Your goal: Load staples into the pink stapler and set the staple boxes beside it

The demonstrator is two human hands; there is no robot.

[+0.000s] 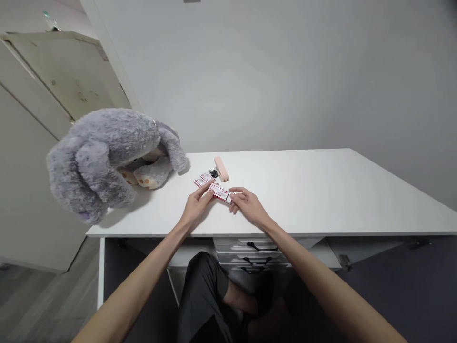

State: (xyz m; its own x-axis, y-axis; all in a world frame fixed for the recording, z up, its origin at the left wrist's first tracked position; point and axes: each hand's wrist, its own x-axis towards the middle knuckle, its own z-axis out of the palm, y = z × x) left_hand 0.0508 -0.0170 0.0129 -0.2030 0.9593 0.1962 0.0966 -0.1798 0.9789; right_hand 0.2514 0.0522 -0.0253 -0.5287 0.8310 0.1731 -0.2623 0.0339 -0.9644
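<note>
A small red-and-white box [219,192] is held between my two hands above the front part of the white desk. My left hand [196,204] grips its left end, thumb on top. At the right end, the fingers of my right hand [248,205] pinch the box, where a dark line and a white section show. Just behind my left hand lie more red-and-white boxes [203,178], partly hidden by its fingers. A black object [213,173], too small to make out, lies beside them. Next to it is a pale pink stapler [221,168].
A large grey plush toy [117,143] slumps on the left end of the white desk [321,190]. Behind the desk stands a plain wall [267,85]. Drawers [262,247] with black handles are below the desktop, between opened dark cabinet doors [400,281]. My legs are under the edge.
</note>
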